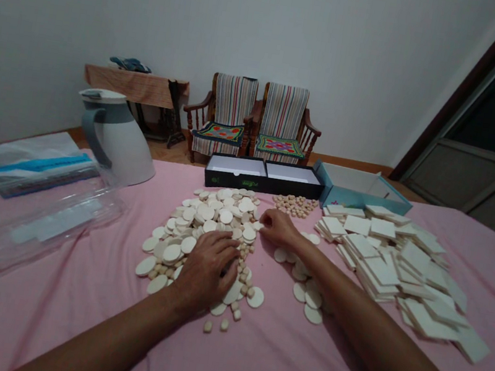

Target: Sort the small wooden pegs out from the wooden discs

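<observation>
A mixed pile of pale wooden discs point(172, 253) and small wooden cubes point(224, 325) lies in the middle of the pink cloth. My left hand point(207, 270) rests palm down on the near side of this pile, fingers stretched over the pieces and thumb apart. At the pile's right edge, my right hand point(277, 228) has its fingertips closed on a white disc point(258, 226); the hand partly covers it. Beneath my right forearm is a smaller group of discs point(312, 314), partly hidden by the arm. Beyond the right hand sits a separate heap of small cubes point(295, 205).
Square white tiles point(414, 260) are heaped on the right. Behind stand a black two-part box point(234, 181) and a light-blue box point(362, 199). A white jug point(128, 151), a blue-edged packet point(42, 173) and clear plastic packaging point(47, 229) occupy the left.
</observation>
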A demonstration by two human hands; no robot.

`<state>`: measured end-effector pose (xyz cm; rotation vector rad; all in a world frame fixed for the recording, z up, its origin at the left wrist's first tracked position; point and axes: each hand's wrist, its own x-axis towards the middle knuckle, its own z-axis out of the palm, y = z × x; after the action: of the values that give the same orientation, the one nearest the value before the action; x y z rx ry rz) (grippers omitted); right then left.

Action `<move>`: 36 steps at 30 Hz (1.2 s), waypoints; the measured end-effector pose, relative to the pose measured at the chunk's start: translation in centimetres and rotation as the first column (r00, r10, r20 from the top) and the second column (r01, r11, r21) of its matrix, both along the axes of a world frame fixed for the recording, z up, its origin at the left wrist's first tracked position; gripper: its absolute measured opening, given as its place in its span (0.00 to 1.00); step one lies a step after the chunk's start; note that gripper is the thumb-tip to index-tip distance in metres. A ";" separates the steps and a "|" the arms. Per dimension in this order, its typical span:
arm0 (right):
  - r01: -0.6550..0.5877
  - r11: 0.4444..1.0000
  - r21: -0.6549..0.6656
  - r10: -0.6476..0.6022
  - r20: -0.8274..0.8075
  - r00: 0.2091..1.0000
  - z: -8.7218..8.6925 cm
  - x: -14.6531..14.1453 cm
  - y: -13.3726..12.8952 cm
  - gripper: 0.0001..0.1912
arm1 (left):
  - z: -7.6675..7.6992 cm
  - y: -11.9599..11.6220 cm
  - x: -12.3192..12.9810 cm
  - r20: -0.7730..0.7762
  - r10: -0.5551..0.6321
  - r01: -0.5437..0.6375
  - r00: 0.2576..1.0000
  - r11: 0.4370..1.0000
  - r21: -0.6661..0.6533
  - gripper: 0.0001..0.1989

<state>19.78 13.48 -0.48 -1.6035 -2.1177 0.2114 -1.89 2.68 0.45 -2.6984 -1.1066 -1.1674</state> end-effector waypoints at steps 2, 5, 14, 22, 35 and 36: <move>-0.025 1.000 -0.007 0.025 0.014 1.000 -0.7 -0.8 -0.5 0.10 | 0.0 -0.1 0.0 -0.003 0.000 0.000 1.000 1.000 -0.001 0.08; -0.036 0.999 -0.001 0.036 0.031 0.999 -1.1 -1.4 -0.9 0.10 | 0.1 -0.1 0.0 -0.011 -0.003 0.003 1.000 1.000 -0.001 0.08; 0.034 0.999 -0.013 -0.032 0.141 0.990 2.9 2.3 -5.1 0.10 | -0.2 0.1 0.0 -0.013 0.000 0.000 1.000 1.000 0.020 0.07; -0.034 0.999 -0.042 0.034 0.008 0.999 5.2 4.1 -11.0 0.10 | -0.2 0.1 0.1 -0.014 0.007 -0.006 1.000 0.999 0.033 0.06; -0.246 0.966 -0.079 0.238 -0.108 0.965 2.4 -3.1 -15.8 0.07 | -0.4 0.1 0.1 -0.028 0.026 -0.025 0.999 0.999 0.046 0.07; -0.241 0.968 -0.071 0.233 -0.113 0.966 2.3 -2.9 -15.6 0.08 | -0.4 0.1 0.1 -0.029 0.026 -0.025 0.999 0.999 0.045 0.07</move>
<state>16.84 -2.13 1.81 -1.3486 -2.2426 0.4587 -1.75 2.79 0.06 -2.6517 -1.0944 -1.1309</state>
